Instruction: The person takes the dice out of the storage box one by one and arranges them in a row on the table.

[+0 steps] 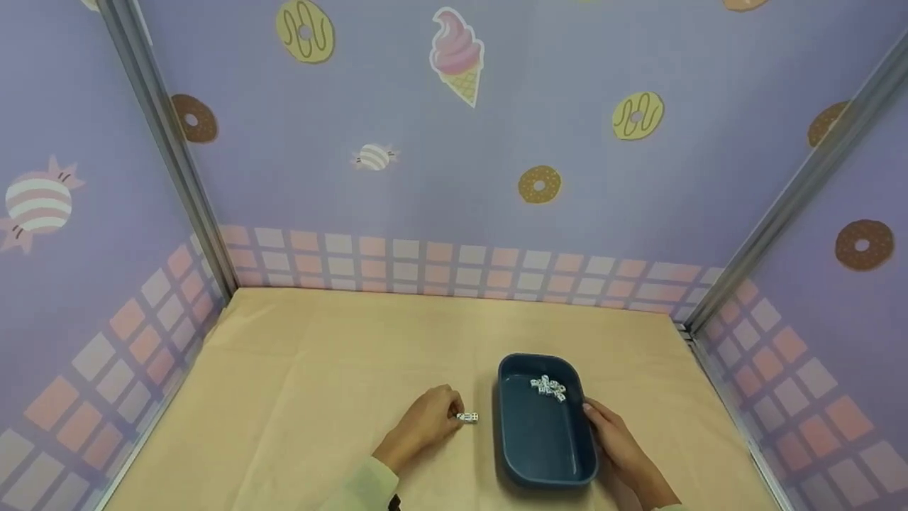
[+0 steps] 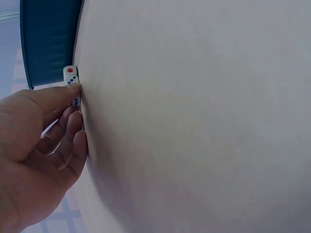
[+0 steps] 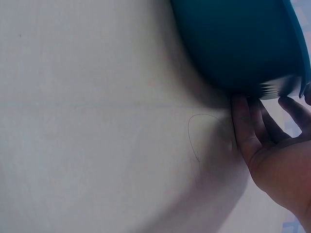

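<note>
Covering the left side, a lilac wall [image 1: 71,92] with a striped sweet [image 1: 39,204] printed on it; a grey metal post [image 1: 159,135] where it meets the back wall [image 1: 425,206]. Cloth-topped counter [image 1: 319,341], tan with faint creases, spread between the walls.

Left hand [image 1: 429,415] next, out of a pale green sleeve [image 1: 365,486]. Held low at the cloth, thumb and finger narrow, pinching a short row of dice [image 1: 468,417] end to end. White dice; from the wrist, one shows a red dot, others blue dots. Row pokes out past the fingertips toward the tray, just short of it. Exact count hidden by the thumb. Pink ice-cream cone [image 1: 457,53] printed on the back wall above.

Right of the row: dark blue tray [image 1: 543,443], oblong, rounded corners, long side running away from the person. Small loose heap of dice [image 1: 548,388] inside, toward the far end, some touching.

Right hand [image 1: 621,440] on the tray's right side, gripping it: thumb by the rim, fingers against the outer wall. Cannot tell whether that edge is raised. Thin dark thread [image 3: 188,131] curls on the cloth near this hand.

Far right: second post [image 1: 801,181], then a brown doughnut [image 1: 864,245] on the right wall.
</note>
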